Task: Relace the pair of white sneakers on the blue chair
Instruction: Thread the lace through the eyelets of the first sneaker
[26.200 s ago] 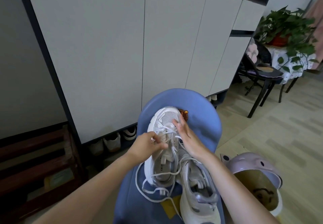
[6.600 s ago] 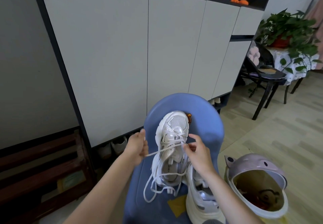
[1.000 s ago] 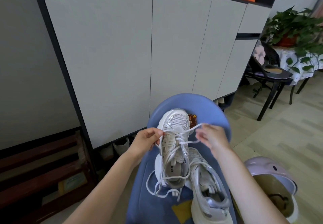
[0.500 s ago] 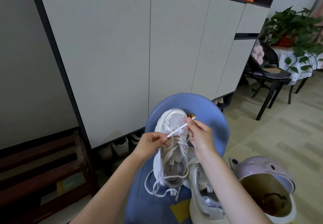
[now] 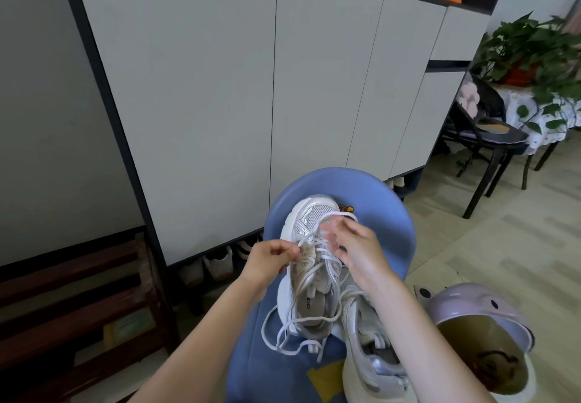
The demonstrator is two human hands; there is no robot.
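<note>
Two white sneakers lie on the blue chair [image 5: 386, 214]. The left sneaker [image 5: 309, 280] points away from me, toe near the chair's back. My left hand [image 5: 270, 259] pinches a strand of its white lace [image 5: 317, 250] at the left eyelets. My right hand [image 5: 355, 250] hovers over the sneaker's right side, blurred, with a lace loop running over its fingertips near the toe. Loose lace ends [image 5: 289, 339] trail on the seat by the heel. The second sneaker [image 5: 371, 352] lies nearer me, partly under my right forearm.
A tall white cabinet [image 5: 251, 88] stands right behind the chair, shoes [image 5: 220, 261] tucked under it. A lilac bin [image 5: 484, 339] sits at the lower right. A black chair [image 5: 490, 138] and potted plant [image 5: 531, 53] are far right. Dark wooden steps [image 5: 72, 302] are at the left.
My right hand has dropped from pulling the lace end taut above the toe and now moves over the eyelets. My left hand stays pinching the lace at the left side.
</note>
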